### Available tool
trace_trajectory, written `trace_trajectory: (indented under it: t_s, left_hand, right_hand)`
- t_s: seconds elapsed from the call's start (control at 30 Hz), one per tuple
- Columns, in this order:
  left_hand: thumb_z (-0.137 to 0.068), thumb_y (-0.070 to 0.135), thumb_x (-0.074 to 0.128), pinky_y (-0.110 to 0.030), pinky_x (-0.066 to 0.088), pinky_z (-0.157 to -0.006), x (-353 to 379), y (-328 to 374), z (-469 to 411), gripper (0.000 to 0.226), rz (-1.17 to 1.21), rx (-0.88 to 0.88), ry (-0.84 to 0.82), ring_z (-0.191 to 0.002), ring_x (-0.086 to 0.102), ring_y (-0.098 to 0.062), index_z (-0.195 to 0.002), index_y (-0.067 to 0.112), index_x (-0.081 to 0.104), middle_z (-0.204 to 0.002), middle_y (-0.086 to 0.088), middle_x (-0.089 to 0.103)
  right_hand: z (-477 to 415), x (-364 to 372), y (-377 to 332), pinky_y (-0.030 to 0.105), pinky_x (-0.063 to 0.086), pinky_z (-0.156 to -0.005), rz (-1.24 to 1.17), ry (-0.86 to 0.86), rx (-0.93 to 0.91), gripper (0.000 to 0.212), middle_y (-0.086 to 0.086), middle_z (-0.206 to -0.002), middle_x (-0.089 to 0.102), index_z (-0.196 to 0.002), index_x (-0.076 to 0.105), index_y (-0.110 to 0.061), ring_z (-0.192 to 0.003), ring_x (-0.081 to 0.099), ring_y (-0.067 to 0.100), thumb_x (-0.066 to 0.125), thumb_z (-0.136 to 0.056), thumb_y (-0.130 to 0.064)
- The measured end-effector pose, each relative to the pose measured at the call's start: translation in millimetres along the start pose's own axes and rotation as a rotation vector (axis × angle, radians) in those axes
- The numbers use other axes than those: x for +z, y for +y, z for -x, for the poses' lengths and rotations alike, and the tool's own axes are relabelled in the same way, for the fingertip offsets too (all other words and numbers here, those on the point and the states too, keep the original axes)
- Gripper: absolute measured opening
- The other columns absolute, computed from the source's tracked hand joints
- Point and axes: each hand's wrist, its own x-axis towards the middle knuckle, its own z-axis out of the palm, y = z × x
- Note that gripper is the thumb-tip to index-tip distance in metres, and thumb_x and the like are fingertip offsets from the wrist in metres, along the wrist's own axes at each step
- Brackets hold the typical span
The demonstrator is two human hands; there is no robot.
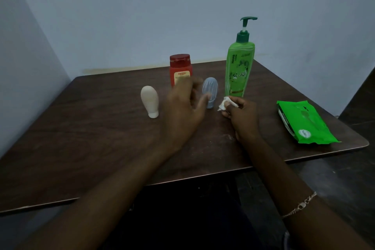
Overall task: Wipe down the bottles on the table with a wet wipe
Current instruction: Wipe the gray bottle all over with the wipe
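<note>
Dim blue walls [142,16], dark floor [334,178]

The green pump bottle [240,67] reads "Henna" and "Vatika"; the red bottle [179,68] perhaps "Karthika".

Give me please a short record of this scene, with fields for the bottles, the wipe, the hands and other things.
bottles: beige tube, red bottle, pale blue bottle, green pump bottle, all standing
cloth: white wipe, crumpled, gripped by right hand
free hand: left hand, open, blurred, in front of red bottle, holding nothing
other: green wipe pack lying on table, right side
</note>
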Motion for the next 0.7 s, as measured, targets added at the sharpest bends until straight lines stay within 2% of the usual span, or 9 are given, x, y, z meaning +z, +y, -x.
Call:
trace_trajectory:
  t_s: [0.1,0.17,0.27,0.37,0.57,0.7]
  left_hand:
    - [-0.088,0.025,0.079,-0.028,0.055,-0.081,31,-16,21,0.026,0.005,-0.368,-0.216,-0.089,0.061,-0.004,-0.109,0.019,0.064,-0.098,0.008,0.066]
    - [-0.087,0.027,0.08,-0.032,0.054,-0.082,46,-25,23,0.033,-0.01,-0.47,-0.27,-0.093,0.061,-0.011,-0.113,0.017,0.063,-0.1,0.004,0.066]
    - [-0.087,0.029,0.079,-0.03,0.048,-0.076,65,-28,20,0.044,-0.04,-0.492,-0.273,-0.095,0.061,-0.015,-0.123,0.014,0.059,-0.105,-0.002,0.066]
    - [-0.089,0.026,0.077,-0.032,0.048,-0.077,83,-30,11,0.043,-0.07,-0.475,-0.24,-0.1,0.06,-0.019,-0.122,0.01,0.055,-0.114,-0.007,0.064]
    - [-0.092,0.027,0.074,-0.044,0.059,-0.084,104,-29,-7,0.053,-0.117,-0.515,-0.197,-0.108,0.066,-0.031,-0.132,0.004,0.047,-0.125,-0.015,0.062]
    - [-0.092,0.024,0.075,-0.046,0.06,-0.087,110,-27,-14,0.057,-0.155,-0.569,-0.173,-0.112,0.067,-0.034,-0.136,0.004,0.044,-0.128,-0.016,0.063]
  right_hand:
    - [1,-1,0,0.027,0.055,-0.069,-0.007,0.012,-0.009,0.02,0.015,-0.093,0.073,-0.109,0.071,-0.001,-0.082,0.071,0.019,0.066,-0.09,-0.004]
    - [1,-1,0,0.027,0.056,-0.07,-0.006,0.016,-0.009,0.019,0.014,-0.093,0.073,-0.108,0.072,-0.002,-0.082,0.071,0.019,0.065,-0.09,-0.004]
    - [2,-1,0,0.027,0.057,-0.07,-0.002,0.017,-0.008,0.017,0.01,-0.09,0.074,-0.107,0.072,-0.005,-0.081,0.071,0.018,0.066,-0.09,-0.005]
    - [3,-1,-1,0.028,0.058,-0.07,-0.009,0.011,-0.003,0.016,0.009,-0.088,0.074,-0.103,0.073,-0.009,-0.079,0.072,0.019,0.066,-0.09,-0.005]
    - [4,-1,-3,0.029,0.059,-0.071,-0.015,0.004,-0.009,0.018,0.013,-0.091,0.074,-0.106,0.072,-0.006,-0.08,0.072,0.019,0.065,-0.091,-0.004]
    - [5,-1,-3,0.031,0.059,-0.072,-0.014,0.005,-0.008,0.014,0.012,-0.091,0.075,-0.098,0.073,-0.016,-0.081,0.073,0.021,0.065,-0.091,-0.007]
